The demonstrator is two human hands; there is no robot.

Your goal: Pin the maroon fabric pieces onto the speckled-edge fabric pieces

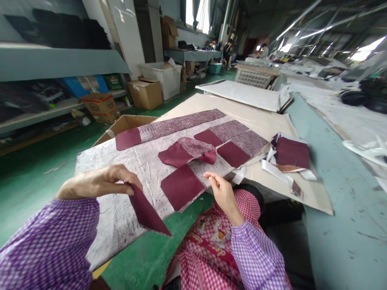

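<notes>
My left hand [117,181] pinches the upper edge of a maroon fabric piece [147,211], which hangs tilted over the near edge of the pale board [99,169]. My right hand [222,193] is at the board's near right edge, thumb and fingertips together; whatever is between them is too small to make out. Just left of it lies a flat maroon square [182,187]. Behind that square a crumpled maroon piece [178,155] rests partly folded. Overlapping rows of speckled pieces with maroon ends [233,154] and a long speckled strip [181,125] lie farther back.
On the beige board to the right sits a stack of maroon fabric [292,153] with white strips [276,170]. An open cardboard box [130,121] stands behind the pale board. Shelves are at the left, and a blue-grey table [341,193] runs along the right.
</notes>
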